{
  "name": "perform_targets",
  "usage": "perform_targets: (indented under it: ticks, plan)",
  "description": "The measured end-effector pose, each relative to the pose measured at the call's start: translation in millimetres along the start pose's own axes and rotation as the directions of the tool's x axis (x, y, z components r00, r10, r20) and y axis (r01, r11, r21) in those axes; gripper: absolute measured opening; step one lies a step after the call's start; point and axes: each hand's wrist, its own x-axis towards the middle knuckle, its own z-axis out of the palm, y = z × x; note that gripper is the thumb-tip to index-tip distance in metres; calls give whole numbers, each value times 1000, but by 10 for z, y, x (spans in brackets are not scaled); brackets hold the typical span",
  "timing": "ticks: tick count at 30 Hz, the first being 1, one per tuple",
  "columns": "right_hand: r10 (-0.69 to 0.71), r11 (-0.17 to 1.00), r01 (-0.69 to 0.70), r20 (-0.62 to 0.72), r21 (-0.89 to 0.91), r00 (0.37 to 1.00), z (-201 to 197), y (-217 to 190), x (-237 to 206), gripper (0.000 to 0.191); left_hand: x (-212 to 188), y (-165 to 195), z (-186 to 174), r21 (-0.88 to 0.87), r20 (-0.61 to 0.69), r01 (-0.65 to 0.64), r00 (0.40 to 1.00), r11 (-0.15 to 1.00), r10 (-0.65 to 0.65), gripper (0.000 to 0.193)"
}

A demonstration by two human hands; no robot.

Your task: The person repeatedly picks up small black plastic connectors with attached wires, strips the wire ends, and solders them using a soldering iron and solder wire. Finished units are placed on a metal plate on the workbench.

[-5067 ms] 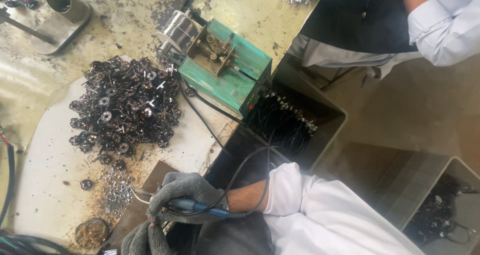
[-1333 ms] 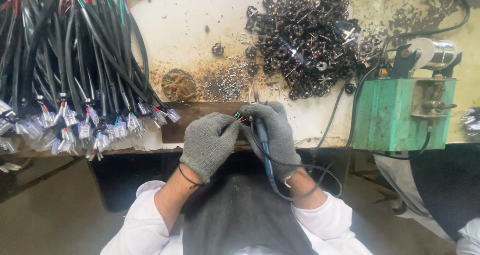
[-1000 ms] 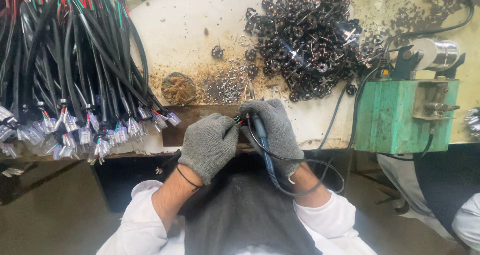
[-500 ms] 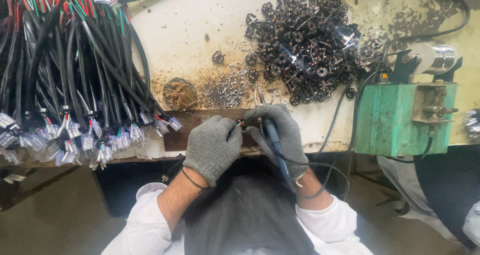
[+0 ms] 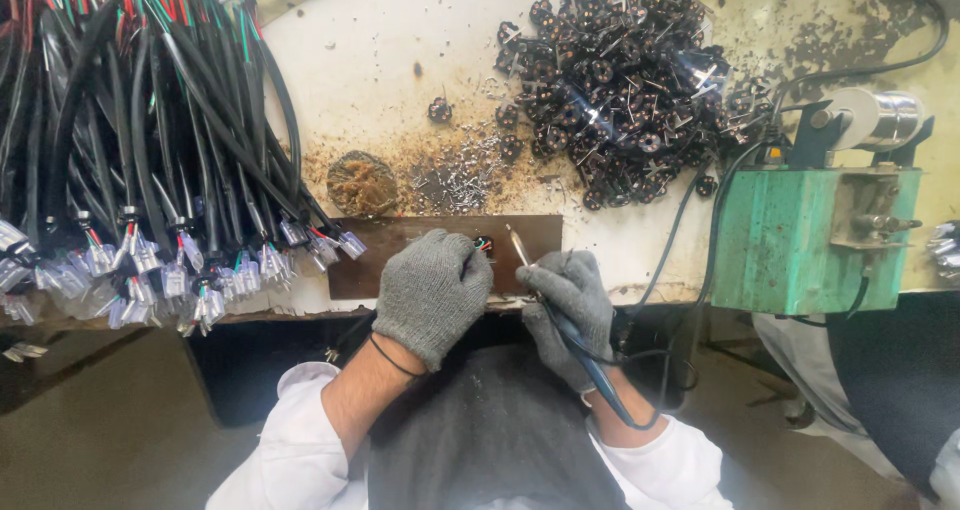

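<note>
1. Soldering iron [image 5: 560, 315] sits clamped in the gloved right hand [image 5: 572, 305], tip over the brown board [image 5: 400, 240].
2. Left hand [image 5: 430, 290] pinches a small wired connector [image 5: 484, 243] on that board.

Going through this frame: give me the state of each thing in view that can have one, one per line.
left hand: gloved, closed on a small wired part, resting on the brown board
right hand: gloved, grip closed on the soldering iron
soldering iron: held tilted, tip close beside the small wired part
small wired part: pinched at the left fingertips
brown board: lying flat at the bench edge
cable bundle: draped over the bench, connector ends hanging
dark round parts: heaped loose
</note>
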Motion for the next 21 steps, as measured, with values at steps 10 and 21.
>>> perform_targets:
  ticks: [10, 21]
  plan:
    - [-146, 985, 151, 62, -88, 987, 50, 61, -52, 29, -17, 12, -6, -12, -20, -16, 1000, 1000, 16, 11]
    - [-134, 983, 144, 95, -117, 986, 70, 44, -31, 33, -17, -35, 32, 11, -2, -16, 1000, 1000, 16, 13]
